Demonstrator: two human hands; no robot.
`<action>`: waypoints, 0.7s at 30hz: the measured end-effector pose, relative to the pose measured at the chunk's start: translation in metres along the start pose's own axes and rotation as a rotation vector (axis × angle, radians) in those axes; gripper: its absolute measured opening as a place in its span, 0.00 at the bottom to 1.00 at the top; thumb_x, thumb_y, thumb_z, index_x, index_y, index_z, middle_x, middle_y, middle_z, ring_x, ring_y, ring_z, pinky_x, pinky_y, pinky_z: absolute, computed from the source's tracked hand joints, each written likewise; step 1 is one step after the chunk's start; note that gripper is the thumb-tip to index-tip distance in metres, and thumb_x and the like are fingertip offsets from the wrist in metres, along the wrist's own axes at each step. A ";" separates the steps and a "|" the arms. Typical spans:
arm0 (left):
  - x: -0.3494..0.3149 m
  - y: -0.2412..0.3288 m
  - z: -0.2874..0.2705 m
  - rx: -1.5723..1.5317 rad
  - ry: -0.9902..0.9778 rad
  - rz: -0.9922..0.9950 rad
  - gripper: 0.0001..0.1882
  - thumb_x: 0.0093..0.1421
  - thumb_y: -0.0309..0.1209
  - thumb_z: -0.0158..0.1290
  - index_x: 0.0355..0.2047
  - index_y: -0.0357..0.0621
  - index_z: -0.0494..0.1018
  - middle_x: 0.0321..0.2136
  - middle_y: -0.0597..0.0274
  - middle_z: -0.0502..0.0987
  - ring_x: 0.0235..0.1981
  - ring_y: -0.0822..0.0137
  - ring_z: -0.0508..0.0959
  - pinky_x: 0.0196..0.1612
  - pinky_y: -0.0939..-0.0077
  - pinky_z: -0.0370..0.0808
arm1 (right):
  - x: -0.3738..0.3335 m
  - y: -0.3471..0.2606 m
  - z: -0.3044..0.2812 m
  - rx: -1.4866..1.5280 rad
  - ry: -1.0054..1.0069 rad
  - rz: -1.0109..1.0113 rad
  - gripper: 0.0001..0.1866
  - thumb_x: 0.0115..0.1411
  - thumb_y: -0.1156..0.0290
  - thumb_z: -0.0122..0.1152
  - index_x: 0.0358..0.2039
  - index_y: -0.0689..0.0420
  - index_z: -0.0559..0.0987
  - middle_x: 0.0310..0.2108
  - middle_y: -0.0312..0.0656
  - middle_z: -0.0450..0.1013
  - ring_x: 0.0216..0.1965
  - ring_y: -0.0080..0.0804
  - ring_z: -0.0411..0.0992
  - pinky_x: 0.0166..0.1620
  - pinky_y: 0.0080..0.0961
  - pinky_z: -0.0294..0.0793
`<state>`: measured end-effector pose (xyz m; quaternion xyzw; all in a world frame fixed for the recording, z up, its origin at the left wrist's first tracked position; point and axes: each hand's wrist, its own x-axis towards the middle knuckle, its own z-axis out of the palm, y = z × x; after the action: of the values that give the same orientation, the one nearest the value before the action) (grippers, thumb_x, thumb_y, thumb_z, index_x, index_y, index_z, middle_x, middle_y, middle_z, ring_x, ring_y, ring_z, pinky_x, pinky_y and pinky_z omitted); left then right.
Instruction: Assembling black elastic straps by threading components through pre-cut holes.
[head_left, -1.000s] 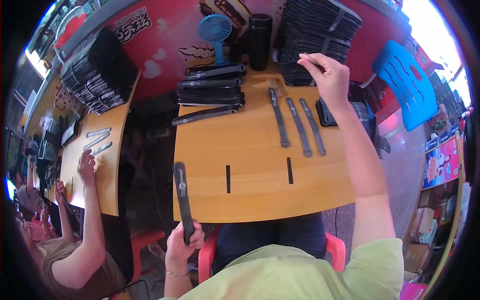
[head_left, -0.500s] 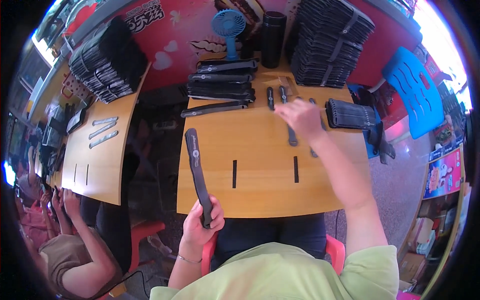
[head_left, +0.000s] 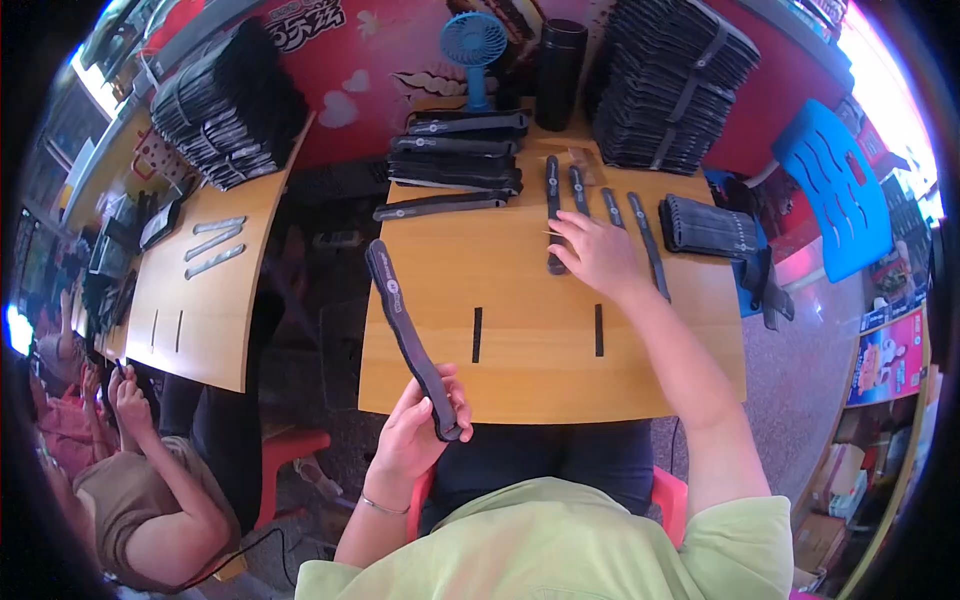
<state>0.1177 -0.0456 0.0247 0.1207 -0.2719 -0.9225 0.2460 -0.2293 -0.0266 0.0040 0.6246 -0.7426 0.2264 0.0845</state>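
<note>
Strap (head_left: 405, 318) at eight o'clock, clamped in left fingers (head_left: 458, 396); right fingers (head_left: 575, 223), pinching a thin sliver (head_left: 550, 233), seemingly place another strap (head_left: 553, 190), one o'clock; next likely needs clean release.

Left of the blue desk fan (head_left: 473, 40), bold characters (head_left: 305, 25) mark your red wall panel (head_left: 365, 142). Nearer you than the fan, the gray fabric strap (head_left: 409, 330) in your left hand (head_left: 408, 440) bears a pale round logo (head_left: 392, 286).
</note>
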 end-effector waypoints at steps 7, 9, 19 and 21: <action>0.003 0.000 0.013 0.010 0.021 0.024 0.26 0.63 0.28 0.46 0.60 0.39 0.54 0.39 0.55 0.69 0.40 0.59 0.75 0.42 0.62 0.76 | -0.003 0.001 -0.003 -0.070 -0.093 0.025 0.18 0.54 0.58 0.60 0.43 0.55 0.79 0.46 0.39 0.74 0.43 0.37 0.74 0.43 0.32 0.75; 0.006 -0.001 0.014 0.016 0.019 0.034 0.27 0.63 0.27 0.47 0.61 0.39 0.53 0.39 0.55 0.69 0.41 0.57 0.76 0.45 0.60 0.76 | -0.007 -0.007 -0.014 -0.006 -0.087 0.055 0.19 0.55 0.58 0.60 0.43 0.55 0.78 0.45 0.40 0.74 0.42 0.38 0.74 0.43 0.32 0.75; 0.026 -0.017 0.040 0.019 0.060 0.225 0.29 0.61 0.20 0.49 0.61 0.44 0.54 0.40 0.59 0.73 0.48 0.52 0.75 0.54 0.58 0.73 | -0.072 -0.142 -0.095 0.516 -0.002 0.014 0.19 0.56 0.73 0.56 0.50 0.54 0.76 0.24 0.42 0.73 0.28 0.36 0.72 0.31 0.32 0.70; 0.028 -0.021 0.047 0.022 0.064 0.223 0.29 0.60 0.20 0.50 0.61 0.44 0.55 0.40 0.58 0.74 0.48 0.53 0.75 0.54 0.58 0.74 | -0.087 -0.155 -0.100 0.541 -0.010 0.058 0.22 0.54 0.76 0.58 0.52 0.51 0.74 0.22 0.40 0.72 0.23 0.34 0.71 0.26 0.30 0.68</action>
<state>0.0695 -0.0242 0.0491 0.1215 -0.2858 -0.8820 0.3544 -0.0772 0.0768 0.0932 0.6040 -0.6732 0.4158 -0.0959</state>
